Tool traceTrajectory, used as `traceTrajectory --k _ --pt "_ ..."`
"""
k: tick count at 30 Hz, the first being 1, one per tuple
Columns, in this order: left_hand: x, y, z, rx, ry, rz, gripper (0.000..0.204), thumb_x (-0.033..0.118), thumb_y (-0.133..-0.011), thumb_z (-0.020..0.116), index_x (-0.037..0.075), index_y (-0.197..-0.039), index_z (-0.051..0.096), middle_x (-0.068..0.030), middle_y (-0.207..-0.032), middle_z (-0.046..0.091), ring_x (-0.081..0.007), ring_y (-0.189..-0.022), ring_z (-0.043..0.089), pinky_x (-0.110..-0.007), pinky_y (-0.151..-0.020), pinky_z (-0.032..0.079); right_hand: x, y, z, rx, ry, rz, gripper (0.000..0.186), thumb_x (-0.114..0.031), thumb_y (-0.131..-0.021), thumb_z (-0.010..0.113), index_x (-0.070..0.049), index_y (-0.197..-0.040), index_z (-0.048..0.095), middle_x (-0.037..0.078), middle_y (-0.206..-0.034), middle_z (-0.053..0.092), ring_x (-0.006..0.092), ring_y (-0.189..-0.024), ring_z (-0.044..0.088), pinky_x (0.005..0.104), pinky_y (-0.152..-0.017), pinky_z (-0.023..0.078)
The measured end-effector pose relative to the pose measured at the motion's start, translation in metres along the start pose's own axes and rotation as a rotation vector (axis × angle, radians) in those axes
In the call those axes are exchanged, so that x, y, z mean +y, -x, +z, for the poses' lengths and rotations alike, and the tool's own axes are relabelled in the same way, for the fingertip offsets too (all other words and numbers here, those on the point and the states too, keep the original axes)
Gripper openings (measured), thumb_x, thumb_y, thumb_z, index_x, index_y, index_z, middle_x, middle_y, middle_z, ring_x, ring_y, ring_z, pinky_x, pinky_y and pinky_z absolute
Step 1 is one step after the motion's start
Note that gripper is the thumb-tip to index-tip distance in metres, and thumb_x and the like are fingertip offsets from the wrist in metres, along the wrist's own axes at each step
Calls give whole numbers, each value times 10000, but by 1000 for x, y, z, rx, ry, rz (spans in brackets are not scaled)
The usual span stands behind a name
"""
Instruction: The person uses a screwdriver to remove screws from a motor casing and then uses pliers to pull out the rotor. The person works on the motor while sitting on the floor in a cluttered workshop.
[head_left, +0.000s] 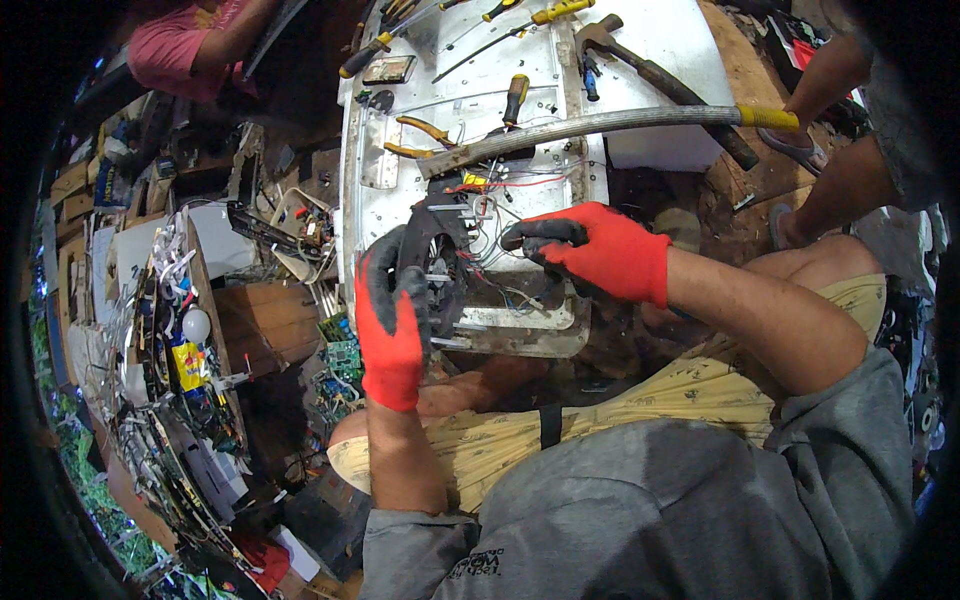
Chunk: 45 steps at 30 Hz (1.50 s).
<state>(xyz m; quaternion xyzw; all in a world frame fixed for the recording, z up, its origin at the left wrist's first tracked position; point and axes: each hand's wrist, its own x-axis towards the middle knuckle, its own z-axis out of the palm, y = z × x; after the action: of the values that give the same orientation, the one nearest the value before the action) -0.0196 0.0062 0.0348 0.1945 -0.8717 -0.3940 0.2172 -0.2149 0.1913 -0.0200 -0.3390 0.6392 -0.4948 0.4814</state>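
My left hand [390, 315], in a red and black work glove, grips a black plastic housing [432, 235] by its left side. The housing stands tilted on the white panel, with pale prongs and thin coloured wires [485, 262] coming out of its right side. My right hand [605, 250], gloved alike, is closed in a pinch just right of the wires; what lies between its fingertips is too small to make out. Just beyond the housing are yellow-handled pliers [425, 132] and a long ribbed metal tube [600, 122] with a yellow end.
Several screwdrivers [515, 100] and a hammer [665, 80] lie farther back on the white panel [470, 95]. Heaped electronic scrap and a green circuit board [343, 358] are at the left. One person in a pink shirt [180, 55] is at far left; another person's legs [835, 150] are at right.
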Motion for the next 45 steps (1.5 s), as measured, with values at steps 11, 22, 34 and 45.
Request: traceTrajectory --k 11,22,34,45 --pt "6 4 -9 -67 14 -50 302 64 -829 639 6 -1121 589 -160 -1081 572 -331 -1029 559 -412 -964 434 -28 19 1 135 276 -309 262 -229 -870 662 -40 -1051 661 182 -858 667 347 -778 650 387 -740 532" --pt "-1 12 5 -5 -119 104 389 161 -789 702 54 -1139 569 -206 -1136 557 -429 -1061 539 -489 -921 452 -201 -57 79 96 582 -885 433 -330 -858 682 -19 -1154 628 222 -1051 695 413 -940 679 420 -819 548" --pt "-6 22 -22 -119 89 -44 665 -21 -785 498 25 -1445 443 -145 -1328 517 -251 -1301 493 -369 -1105 376 -170 -14 1 149 281 -519 263 -218 -987 544 -56 -1161 655 34 -763 637 124 -621 526 278 -595 458" --pt "-6 5 -46 -155 -11 -277 530 65 -750 723 6 -1262 600 -147 -1153 658 -257 -1058 650 -346 -961 491 30 108 10 61 -560 318 342 -239 -952 629 -140 -1272 556 63 -1023 671 204 -812 650 340 -685 536"
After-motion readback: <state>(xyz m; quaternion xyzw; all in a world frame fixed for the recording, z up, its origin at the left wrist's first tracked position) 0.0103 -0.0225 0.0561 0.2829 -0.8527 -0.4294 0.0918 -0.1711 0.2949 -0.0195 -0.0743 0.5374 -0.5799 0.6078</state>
